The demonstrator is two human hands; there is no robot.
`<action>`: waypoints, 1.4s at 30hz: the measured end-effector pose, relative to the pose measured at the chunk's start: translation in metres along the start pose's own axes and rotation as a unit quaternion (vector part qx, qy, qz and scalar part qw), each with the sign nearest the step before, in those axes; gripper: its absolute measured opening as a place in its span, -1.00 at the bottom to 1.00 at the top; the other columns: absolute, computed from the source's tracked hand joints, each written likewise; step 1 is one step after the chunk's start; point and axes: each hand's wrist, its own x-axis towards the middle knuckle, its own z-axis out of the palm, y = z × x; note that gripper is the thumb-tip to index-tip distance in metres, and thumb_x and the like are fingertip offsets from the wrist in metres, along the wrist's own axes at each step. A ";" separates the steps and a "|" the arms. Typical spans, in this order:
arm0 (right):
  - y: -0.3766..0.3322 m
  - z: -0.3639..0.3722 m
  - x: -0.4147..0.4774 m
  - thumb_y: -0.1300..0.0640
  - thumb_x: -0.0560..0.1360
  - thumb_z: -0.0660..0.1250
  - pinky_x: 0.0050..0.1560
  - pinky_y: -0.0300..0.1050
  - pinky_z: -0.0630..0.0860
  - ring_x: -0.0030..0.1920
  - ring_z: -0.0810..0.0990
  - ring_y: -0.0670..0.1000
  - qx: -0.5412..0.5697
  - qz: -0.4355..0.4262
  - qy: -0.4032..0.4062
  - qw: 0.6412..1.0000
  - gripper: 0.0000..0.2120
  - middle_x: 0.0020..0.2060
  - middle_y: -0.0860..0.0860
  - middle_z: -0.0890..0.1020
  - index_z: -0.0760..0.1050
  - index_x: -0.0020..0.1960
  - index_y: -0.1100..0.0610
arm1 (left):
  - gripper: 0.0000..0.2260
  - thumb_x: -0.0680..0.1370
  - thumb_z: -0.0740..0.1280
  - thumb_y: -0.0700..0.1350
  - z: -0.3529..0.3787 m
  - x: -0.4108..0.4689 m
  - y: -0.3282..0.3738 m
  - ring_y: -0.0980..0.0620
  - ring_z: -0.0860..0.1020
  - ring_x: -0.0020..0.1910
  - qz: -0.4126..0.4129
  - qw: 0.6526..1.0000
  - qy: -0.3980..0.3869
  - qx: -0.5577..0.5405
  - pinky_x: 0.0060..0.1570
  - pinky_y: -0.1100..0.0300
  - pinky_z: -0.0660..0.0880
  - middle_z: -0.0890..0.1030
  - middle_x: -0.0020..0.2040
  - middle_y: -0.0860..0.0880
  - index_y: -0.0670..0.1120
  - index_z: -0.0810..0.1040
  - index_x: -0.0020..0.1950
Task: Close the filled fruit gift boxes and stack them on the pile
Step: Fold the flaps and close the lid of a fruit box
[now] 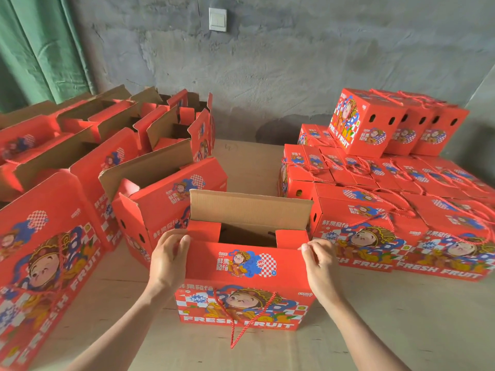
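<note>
Nearest, down the front of the box (289, 306): a red rope (232, 330) hanging loose toward the floor (401, 330). Just above, left hand (169, 257) curled round the left top corner of the front flap (249, 263), right hand (318, 259) pinching the right corner between thumb and fingertips; both gripping, neither spread. Front flap raised, not yet folded down. Behind it, side flaps (204, 231) already tucked in flat; between them a dark gap, contents too shadowed to tell. Rear flap (250, 210) upright, brown inside facing this way.

Judged from this: closing begun, roughly halfway on this box. Short flaps done, two long flaps to bring together, then a lift and carry to the right.

Further back on the right, the pile (401, 226): a broad bed of closed boxes packed side by side, ropes lying across the lids, and at its far end three more (375, 121) starting a higher tier. Much done, then. On the left, open boxes (160, 188) in rows, flaps up; whether filled, cannot tell. Probably half a dozen or more to go.

Beyond, grey wall (267, 76), switch (217, 19), green curtain (40, 49).
</note>
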 end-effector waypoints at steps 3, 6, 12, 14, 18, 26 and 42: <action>0.000 0.001 0.001 0.46 0.50 0.26 -0.01 -0.25 0.27 -0.10 0.46 0.13 0.007 0.007 0.001 1.000 -0.82 -0.21 0.19 0.49 0.57 -0.24 0.38 | -0.83 0.58 0.28 -0.22 0.000 0.001 0.000 0.07 0.48 0.05 -0.013 1.000 0.009 -0.005 0.09 0.25 0.33 0.59 0.08 -0.05 -0.25 0.65 -0.05; 0.000 0.001 0.003 0.47 0.48 0.28 0.03 -0.17 0.30 -0.06 0.49 0.21 0.002 0.023 -0.008 1.000 -0.84 -0.17 0.27 0.51 0.58 -0.24 0.42 | -0.85 0.55 0.32 -0.20 0.000 0.004 -0.002 0.03 0.52 0.07 -0.061 0.997 -0.003 -0.045 0.13 0.11 0.46 0.60 0.11 -0.05 -0.24 0.66 -0.01; 0.005 0.002 0.005 0.40 0.48 0.32 0.14 -0.19 0.30 0.06 0.47 0.19 0.034 0.082 -0.033 0.995 -0.90 -0.04 0.28 0.50 0.56 -0.09 0.47 | -0.91 0.50 0.39 -0.25 -0.001 0.009 -0.002 -0.02 0.58 0.00 -0.164 0.973 -0.006 -0.165 -0.01 0.01 0.55 0.62 0.01 0.00 -0.12 0.68 -0.15; 0.004 0.002 0.004 0.41 0.46 0.33 0.09 -0.14 0.33 0.03 0.47 0.19 0.071 0.094 -0.030 0.993 -0.97 -0.07 0.23 0.50 0.52 -0.11 0.40 | -0.89 0.50 0.40 -0.24 0.000 0.009 -0.004 -0.03 0.60 -0.17 -0.200 0.961 0.003 -0.192 -0.26 0.11 0.56 0.64 -0.07 -0.04 -0.06 0.65 -0.19; 0.005 0.000 0.006 0.40 0.45 0.34 0.09 -0.13 0.36 0.05 0.44 0.08 0.120 0.149 -0.040 0.981 -0.79 -0.01 0.12 0.47 0.42 0.03 0.24 | -0.85 0.48 0.40 -0.28 0.001 0.015 -0.007 0.04 0.56 -0.34 -0.228 0.953 0.003 -0.201 -0.49 0.26 0.48 0.63 -0.18 -0.04 -0.06 0.63 -0.23; 0.006 -0.005 0.026 0.49 0.51 0.18 0.31 -0.23 0.22 0.47 0.16 -0.09 0.243 0.248 -0.208 0.915 -0.29 0.50 -0.03 0.18 0.02 0.54 0.08 | -0.70 0.51 0.26 -0.37 0.001 0.034 -0.002 0.04 0.56 -0.16 -0.266 0.932 -0.090 -0.228 -0.37 0.21 0.48 0.54 -0.02 0.02 -0.04 0.45 0.15; 0.024 -0.025 0.030 0.34 0.43 0.41 0.34 -0.17 0.27 0.39 0.25 -0.15 0.225 0.164 -0.305 0.911 -0.55 0.45 -0.16 0.25 0.37 0.22 0.01 | -0.37 0.35 0.15 -0.56 0.001 0.022 0.004 0.30 0.38 0.24 0.005 0.983 -0.126 -0.132 0.05 0.58 0.33 0.46 0.19 0.36 0.10 0.53 0.13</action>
